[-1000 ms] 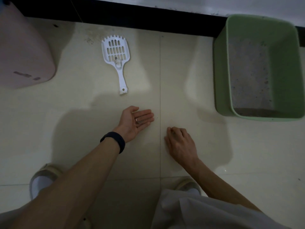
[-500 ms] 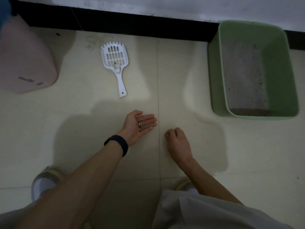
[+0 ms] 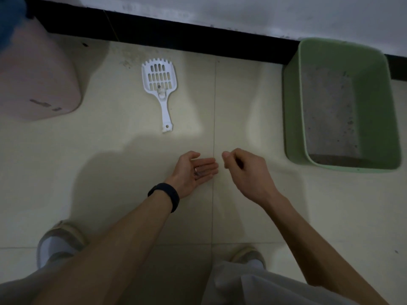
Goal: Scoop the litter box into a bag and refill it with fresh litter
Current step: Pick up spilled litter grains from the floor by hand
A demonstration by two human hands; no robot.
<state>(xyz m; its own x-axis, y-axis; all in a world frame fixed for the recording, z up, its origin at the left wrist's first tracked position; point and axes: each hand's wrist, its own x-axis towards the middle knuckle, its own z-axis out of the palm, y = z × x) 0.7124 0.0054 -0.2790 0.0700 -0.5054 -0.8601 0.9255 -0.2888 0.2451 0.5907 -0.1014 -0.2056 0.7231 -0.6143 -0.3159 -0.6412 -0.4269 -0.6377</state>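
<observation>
Green plastic, the litter box [image 3: 294, 111] sits on the floor at the far right, its far end close against the black skirting board [image 3: 176, 38] that runs along the foot of the pale wall. A shallow layer of grey litter [image 3: 328, 111] covers its bottom, speckled with a few darker bits, and it lies darker along the near wall. The white slotted scoop [image 3: 159, 84] lies flat on the cream floor tiles [image 3: 105, 150], well to the left of the box, with its toothed edge pointing away from me and its handle pointing back towards me; something small sits in the throat of it where the handle begins (too small for me to make out). Further left stands a pink rounded bin [image 3: 37, 80], with a patch of blue just showing at the top left corner. My left hand [image 3: 193, 172] is held out palm up, near the middle and above the tiles, the fingers straight and together, and a little scatter of dark grains [image 3: 201, 172] lies across them. A black band [image 3: 165, 195] wraps that wrist. My right hand [image 3: 244, 172] hangs just beside it, on the other side of the tile seam, back uppermost, its fingers curled in and the thumb tip brought close to the forefinger; whether anything is pinched there I cannot tell. The two hands are close but apart. Near me are my two shoes [image 3: 59, 241] and light trousers.
</observation>
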